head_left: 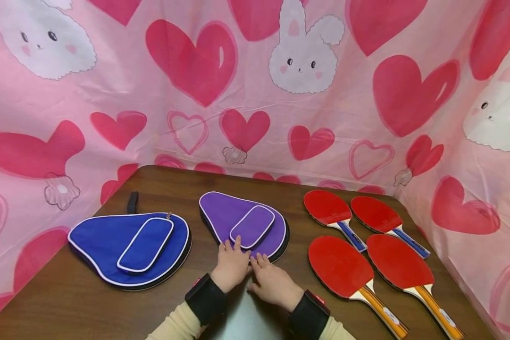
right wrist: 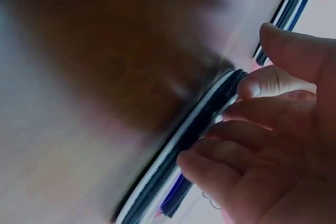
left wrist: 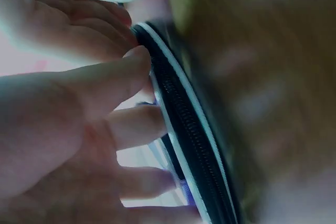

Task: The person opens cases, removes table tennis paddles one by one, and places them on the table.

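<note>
A purple table tennis bat case (head_left: 222, 210) with white piping and a small front pocket lies flat on the table. My left hand (head_left: 231, 266) rests its extended fingers on the case's near side, by the pocket. Just to its right, my right hand (head_left: 277, 285) touches the near edge with its fingertips, thumb held apart. In the left wrist view, the left thumb is right at the black zipper (left wrist: 181, 111) along the case's side. The right wrist view has the right fingers along that same zipped edge (right wrist: 197, 124). No zipper pull shows between the fingers.
To the left lies a blue bat case (head_left: 106, 236) with a black strap. Several red bats lie at the right, including a blue-handled one (head_left: 327, 208) behind and an orange-handled one (head_left: 341, 267) in front. A pink heart-patterned curtain (head_left: 255, 104) stands behind the wooden table (head_left: 170, 184).
</note>
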`<state>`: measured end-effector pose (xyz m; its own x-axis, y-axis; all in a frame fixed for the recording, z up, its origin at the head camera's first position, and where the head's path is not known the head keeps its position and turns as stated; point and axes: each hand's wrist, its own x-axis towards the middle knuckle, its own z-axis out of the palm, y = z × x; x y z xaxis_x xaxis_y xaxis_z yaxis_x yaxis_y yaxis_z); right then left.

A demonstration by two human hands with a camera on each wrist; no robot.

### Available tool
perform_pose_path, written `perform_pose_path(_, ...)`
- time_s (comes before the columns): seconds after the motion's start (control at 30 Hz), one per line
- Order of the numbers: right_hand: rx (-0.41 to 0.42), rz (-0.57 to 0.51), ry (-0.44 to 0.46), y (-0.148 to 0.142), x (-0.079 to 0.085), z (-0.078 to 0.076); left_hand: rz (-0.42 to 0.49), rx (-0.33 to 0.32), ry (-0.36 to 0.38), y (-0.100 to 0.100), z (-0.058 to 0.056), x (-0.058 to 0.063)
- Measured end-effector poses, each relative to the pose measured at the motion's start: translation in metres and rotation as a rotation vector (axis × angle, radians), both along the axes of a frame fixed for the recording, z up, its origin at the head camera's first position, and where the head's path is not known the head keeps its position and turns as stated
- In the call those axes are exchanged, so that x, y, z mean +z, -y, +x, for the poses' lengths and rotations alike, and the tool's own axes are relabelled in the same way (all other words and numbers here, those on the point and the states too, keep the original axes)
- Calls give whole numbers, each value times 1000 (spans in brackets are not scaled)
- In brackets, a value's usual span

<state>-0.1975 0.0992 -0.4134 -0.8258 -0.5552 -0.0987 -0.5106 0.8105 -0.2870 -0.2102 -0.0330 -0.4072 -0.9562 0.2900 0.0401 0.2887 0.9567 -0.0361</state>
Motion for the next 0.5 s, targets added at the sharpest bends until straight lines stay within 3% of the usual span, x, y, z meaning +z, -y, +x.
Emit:
perform_pose_path(0.27,11,-82,174,5,1,-24,107,33,31,20,-30,-2)
perform_pose_path(0.37,14,-61,203,4,-2,-22,112,62,82,28,-42,-3)
perform_pose_path(0.5,31,36,159,5,-5,-13,126,130,127,43,-59,-1)
